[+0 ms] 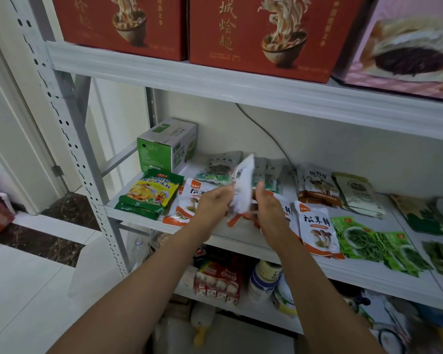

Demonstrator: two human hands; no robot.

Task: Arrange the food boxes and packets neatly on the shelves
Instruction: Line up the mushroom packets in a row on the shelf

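Note:
On the middle shelf (138, 217) lie many food packets. My left hand (214, 203) pinches a white packet (243, 186), blurred and tilted upright above the shelf. Beside it on the right, my right hand (269, 208) has its fingers against the packet's edge; whether they grip it is unclear. Under my hands lie white and orange mushroom packets (317, 231). A stack of green and yellow seasoning packets (151, 192) sits at the shelf's left front. A green and white box (166, 146) stands at the back left.
Red noodle boxes (266, 34) and a pink box (407, 47) fill the top shelf. Green vegetable packets (376, 244) and brown packets (317, 187) cover the right of the middle shelf. Cans and red packs (218, 282) crowd the lower shelf. A cable (266, 131) runs down the back wall.

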